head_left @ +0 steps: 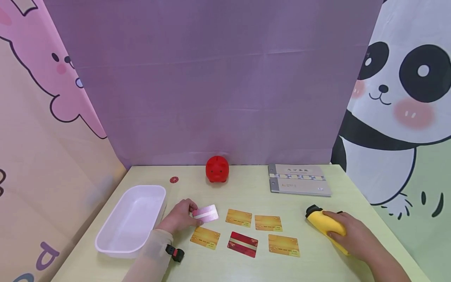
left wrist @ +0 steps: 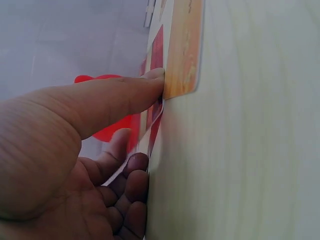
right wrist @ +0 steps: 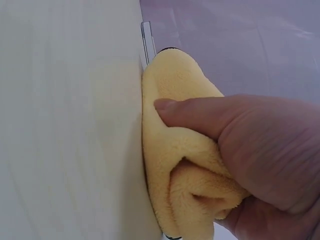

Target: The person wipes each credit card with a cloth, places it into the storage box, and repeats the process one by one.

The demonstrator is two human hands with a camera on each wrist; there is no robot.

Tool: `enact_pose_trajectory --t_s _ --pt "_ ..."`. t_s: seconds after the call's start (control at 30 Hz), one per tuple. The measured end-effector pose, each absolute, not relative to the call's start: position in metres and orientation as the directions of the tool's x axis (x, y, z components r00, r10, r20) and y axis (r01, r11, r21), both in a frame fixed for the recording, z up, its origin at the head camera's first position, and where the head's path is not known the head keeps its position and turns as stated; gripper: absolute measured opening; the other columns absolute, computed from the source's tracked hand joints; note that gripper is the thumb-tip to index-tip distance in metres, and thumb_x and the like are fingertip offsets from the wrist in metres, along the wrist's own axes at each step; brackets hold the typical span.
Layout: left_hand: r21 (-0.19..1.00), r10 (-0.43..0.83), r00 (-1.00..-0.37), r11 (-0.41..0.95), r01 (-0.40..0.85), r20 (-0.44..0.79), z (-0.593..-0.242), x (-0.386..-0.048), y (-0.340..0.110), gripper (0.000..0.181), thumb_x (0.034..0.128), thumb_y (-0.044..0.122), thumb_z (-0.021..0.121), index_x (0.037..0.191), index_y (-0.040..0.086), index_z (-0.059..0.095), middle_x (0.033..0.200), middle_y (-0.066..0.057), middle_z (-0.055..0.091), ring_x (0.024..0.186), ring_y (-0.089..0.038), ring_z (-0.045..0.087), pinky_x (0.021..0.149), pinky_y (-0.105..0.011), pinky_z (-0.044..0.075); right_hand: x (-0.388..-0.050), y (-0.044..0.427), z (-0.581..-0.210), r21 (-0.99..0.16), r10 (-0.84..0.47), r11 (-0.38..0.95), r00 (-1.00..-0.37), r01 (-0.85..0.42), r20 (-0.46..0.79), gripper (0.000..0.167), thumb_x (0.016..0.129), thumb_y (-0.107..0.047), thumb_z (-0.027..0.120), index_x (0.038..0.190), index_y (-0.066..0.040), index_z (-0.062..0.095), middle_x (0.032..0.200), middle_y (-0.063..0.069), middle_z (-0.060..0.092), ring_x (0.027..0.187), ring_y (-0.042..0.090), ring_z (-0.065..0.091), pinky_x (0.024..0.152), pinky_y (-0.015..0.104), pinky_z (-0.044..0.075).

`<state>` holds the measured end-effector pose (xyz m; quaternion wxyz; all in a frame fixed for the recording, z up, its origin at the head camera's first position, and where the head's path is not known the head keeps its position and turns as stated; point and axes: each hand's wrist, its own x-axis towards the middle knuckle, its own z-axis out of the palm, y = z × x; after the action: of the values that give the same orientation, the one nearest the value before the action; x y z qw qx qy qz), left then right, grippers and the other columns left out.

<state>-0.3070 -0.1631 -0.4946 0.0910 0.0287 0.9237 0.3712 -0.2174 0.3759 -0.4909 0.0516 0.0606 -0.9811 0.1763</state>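
Yellow cloth, deep-folded (right wrist view only)

Yellow cloth, black-edged; pink card, pale-striped; gold cards.

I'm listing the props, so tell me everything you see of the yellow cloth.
The yellow cloth looks soft and fuzzy, with black showing at its far end. Bunched into a thick, folded bundle, it rests against the tabletop, toward the right. The right hand grips it, thumb pressed into the fabric.
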Motion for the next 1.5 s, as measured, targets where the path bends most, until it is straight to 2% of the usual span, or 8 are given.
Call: enact_pose_trajectory --t_s 0.23,0.4,0.63,0.8,0.97,1.27,1.5 --pt "0.742 0.151 -0.981 0.67 0.014 -0.118 -0.497 -0.307 -0.166 0.049 0.0809 0.016 0.093 0.115 0.012 0.057 0.1 -0.006 0.058 0.094 -0.023 0.054 0.083 -0.036 0.049 -0.219 0.376 -0.488 -0.342 -0.103 0.929 -0.986 -0.143 0.133 0.059 0.082 -0.015 0.088 0.137 -0.01 0.067 0.114 0.013 0.071 0.094 0.032 0.064 0.084 0.063 0.054" --pt "0.775 0.153 -0.983 0.631 0.022 -0.097 -0.499 -0.308 -0.168 0.046 0.0843 0.012 0.089 0.117 0.012 0.057 0.1 -0.008 0.059 0.091 -0.023 0.055 0.081 -0.035 0.049 -0.22 0.376 -0.487 -0.338 -0.1 0.93 -0.985 -0.142 0.137 0.056 0.082 -0.014 0.088 0.134 -0.01 0.07 0.112 0.013 0.072 0.093 0.033 0.065 0.084 0.064 0.055" --pt "0.79 0.129 -0.991 0.612 0.042 -0.047 -0.498 -0.308 -0.17 0.039 0.0927 0.008 0.08 0.124 0.012 0.056 0.101 -0.008 0.059 0.092 -0.023 0.056 0.079 -0.032 0.052 -0.22 0.375 -0.484 -0.343 -0.078 0.932 -0.99 -0.114 0.116 0.055 0.084 -0.013 0.086 0.135 -0.009 0.069 0.124 0.023 0.07 0.109 0.048 0.065 0.089 0.07 0.052" --pt "0.832 0.113 -0.993 0.55 0.073 0.012 -0.497 -0.308 -0.168 0.035 0.0958 -0.002 0.071 0.125 0.01 0.057 0.109 -0.008 0.058 0.089 -0.022 0.058 0.071 -0.029 0.056 -0.219 0.375 -0.484 -0.355 -0.058 0.93 -0.992 -0.095 0.112 0.055 0.085 -0.013 0.085 0.138 -0.009 0.068 0.128 0.026 0.068 0.108 0.047 0.065 0.089 0.07 0.052" --pt "0.875 0.109 -0.991 0.468 0.123 0.081 -0.496 -0.308 -0.169 0.033 0.0957 -0.006 0.068 0.125 0.008 0.061 0.11 -0.01 0.059 0.085 -0.022 0.061 0.064 -0.029 0.058 -0.218 0.375 -0.482 -0.366 -0.047 0.926 -0.991 -0.09 0.125 0.055 0.087 -0.014 0.084 0.139 -0.01 0.067 0.127 0.026 0.069 0.105 0.046 0.066 0.087 0.069 0.053" --pt "0.905 0.108 -0.989 0.403 0.132 0.096 -0.488 -0.303 -0.163 0.034 0.0965 -0.004 0.07 0.127 0.01 0.062 0.114 -0.01 0.059 0.089 -0.022 0.065 0.07 -0.03 0.062 -0.213 0.373 -0.478 -0.382 -0.04 0.915 -0.97 -0.132 0.24 0.055 0.086 -0.012 0.083 0.138 -0.008 0.067 0.122 0.026 0.07 0.093 0.038 0.067 0.081 0.063 0.056" --pt "0.92 0.117 -0.988 0.368 0.133 0.096 -0.481 -0.292 -0.156 0.035 0.0977 -0.003 0.069 0.128 0.011 0.061 0.115 -0.01 0.059 0.089 -0.023 0.065 0.073 -0.03 0.063 -0.213 0.369 -0.475 -0.411 -0.015 0.901 -0.956 -0.141 0.294 0.055 0.087 -0.015 0.083 0.14 -0.011 0.067 0.122 0.026 0.07 0.094 0.038 0.066 0.077 0.059 0.055"
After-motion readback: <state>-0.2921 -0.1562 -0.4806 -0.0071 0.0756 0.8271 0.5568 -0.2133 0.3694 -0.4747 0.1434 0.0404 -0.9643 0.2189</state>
